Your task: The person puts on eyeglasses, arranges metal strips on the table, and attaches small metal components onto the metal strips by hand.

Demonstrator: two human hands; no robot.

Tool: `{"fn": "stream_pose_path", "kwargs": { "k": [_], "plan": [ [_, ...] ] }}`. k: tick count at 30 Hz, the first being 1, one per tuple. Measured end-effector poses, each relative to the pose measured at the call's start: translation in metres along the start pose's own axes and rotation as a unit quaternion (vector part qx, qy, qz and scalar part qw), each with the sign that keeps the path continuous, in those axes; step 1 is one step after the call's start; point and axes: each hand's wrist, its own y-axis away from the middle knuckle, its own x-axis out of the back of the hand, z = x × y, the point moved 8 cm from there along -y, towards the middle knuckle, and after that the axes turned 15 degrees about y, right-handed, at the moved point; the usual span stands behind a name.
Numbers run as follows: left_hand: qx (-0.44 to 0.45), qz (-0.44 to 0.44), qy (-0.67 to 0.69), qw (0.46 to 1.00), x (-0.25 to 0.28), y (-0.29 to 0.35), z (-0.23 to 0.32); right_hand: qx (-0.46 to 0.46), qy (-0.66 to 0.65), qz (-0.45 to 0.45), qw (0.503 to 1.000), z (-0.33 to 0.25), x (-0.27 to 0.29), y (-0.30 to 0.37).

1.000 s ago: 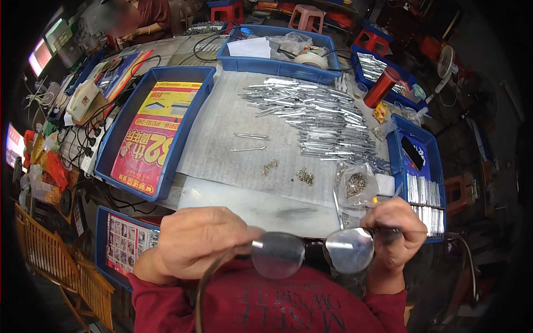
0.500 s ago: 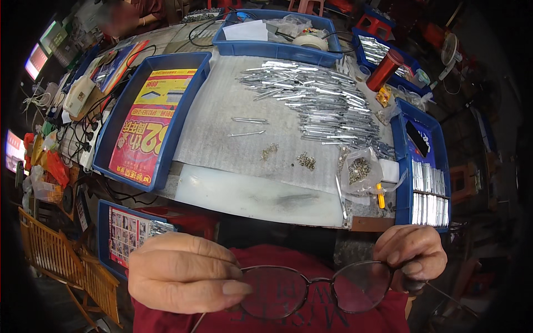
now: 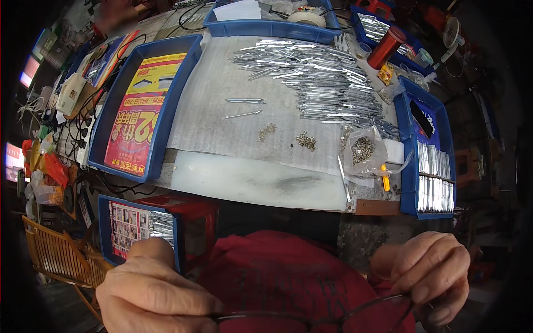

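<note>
A pair of dark-rimmed glasses (image 3: 376, 312) is held low in front of my red shirt, cut off by the lower edge. My left hand (image 3: 155, 294) is closed on its left side, and my right hand (image 3: 430, 275) grips the right side near the hinge. Beyond them, on the table, a white board (image 3: 255, 182) lies along the near edge. A large heap of thin metal strips (image 3: 333, 83) covers the right middle of the table, with a few separate strips (image 3: 244, 101) to its left. Two small piles of metal parts (image 3: 305, 140) sit nearer me.
Blue trays surround the work area: one with a printed sheet (image 3: 191, 66) at left, one at the back (image 3: 266, 32), and one with stacked strips (image 3: 408, 194) at right. A plastic bag of small parts (image 3: 363, 151), a yellow-handled tool (image 3: 385, 177) and a red cylinder (image 3: 387, 47) are nearby.
Both hands and the glasses have moved lower and closer to me, and the hands are farther apart. The table scene has shifted up in view. Both hands still hold the glasses.
</note>
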Motion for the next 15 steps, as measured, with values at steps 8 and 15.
{"fn": "stream_pose_path", "kwargs": {
  "k": [8, 15],
  "plan": [
    [0.079, -0.035, 0.024, 0.996, -0.008, -0.018, 0.008, 0.102, -0.077, 0.205, 0.970, -0.016, 0.023, -0.001],
    [0.089, -0.064, -0.048, 0.993, -0.009, -0.031, 0.014, 0.011, 0.020, 0.103, 0.994, -0.028, 0.002, -0.020]
  ]
}}
